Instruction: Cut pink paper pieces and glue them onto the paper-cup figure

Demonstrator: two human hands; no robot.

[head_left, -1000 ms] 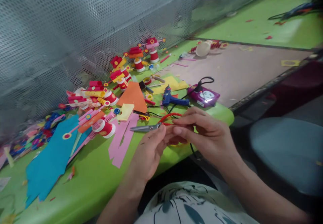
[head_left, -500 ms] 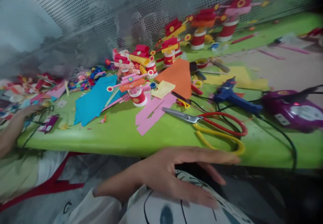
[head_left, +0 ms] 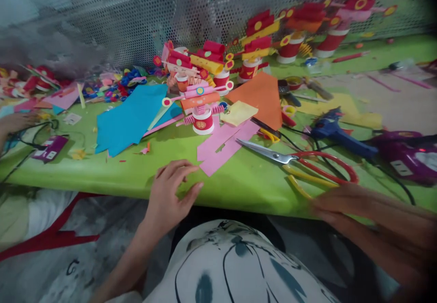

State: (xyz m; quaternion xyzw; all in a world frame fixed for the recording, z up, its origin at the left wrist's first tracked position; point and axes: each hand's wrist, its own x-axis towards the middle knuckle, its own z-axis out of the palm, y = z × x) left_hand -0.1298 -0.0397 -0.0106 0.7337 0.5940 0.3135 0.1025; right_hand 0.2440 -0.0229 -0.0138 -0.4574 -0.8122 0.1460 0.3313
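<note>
The likeliest trouble here is at the near edge of the counter [head_left: 246, 189]. The scissors [head_left: 287, 158] lie with their yellow handle close to that edge, so a careless brush from the right hand [head_left: 378, 212] could tip them off. Their blade tips overlap the right side of the pink paper [head_left: 225, 155]; pulling the sheet towards the left might catch it on the steel and tear it. The black cord [head_left: 401, 184] loops near the right hand, and a snag there could drag the blue glue gun [head_left: 348, 137].

The left hand [head_left: 170, 189] hovers over the counter's near edge, fingers loosely curled, thumb and forefinger apart with nothing seen between them. The paper's near corner is just beyond those fingertips, on their right. The right hand is blurred: its fingers point left, beside and partly in front of the yellow handle. Whether they touch it, or pinch anything, I cannot tell.
</note>
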